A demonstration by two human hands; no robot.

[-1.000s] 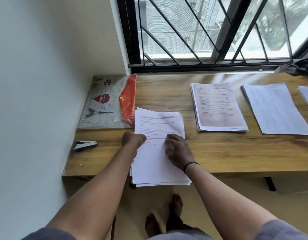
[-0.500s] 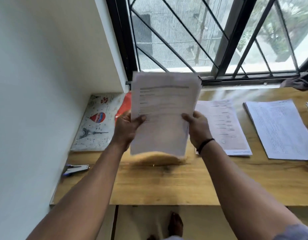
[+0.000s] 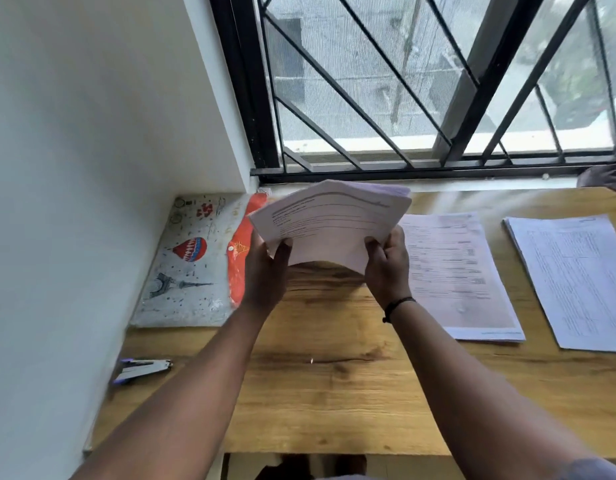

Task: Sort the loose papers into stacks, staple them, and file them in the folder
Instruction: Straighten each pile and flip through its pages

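Both hands, the left hand (image 3: pixel 265 271) and right hand (image 3: pixel 386 268), grip a paper stack (image 3: pixel 329 225) mid-frame, seemingly squaring it; next comes the stapler (image 3: pixel 142 369) at lower left.

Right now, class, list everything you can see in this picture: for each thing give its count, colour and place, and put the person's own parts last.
Held paper stack: one, white with print, lifted above the desk, tilted and bowed.
Paper stacks on the desk: two in full view, white with print, one right of centre, one further right.
Folder: one, pale with balloon and tower pictures and an orange flap, far left corner of the desk.
Stapler: one, blue and silver, near left edge of the desk by the wall.
Desk: one, light brown wood, under the window.
Window bars: black, behind the desk.
Left hand: grips the held stack's left edge.
Right hand: grips its right edge; a black band on the wrist.
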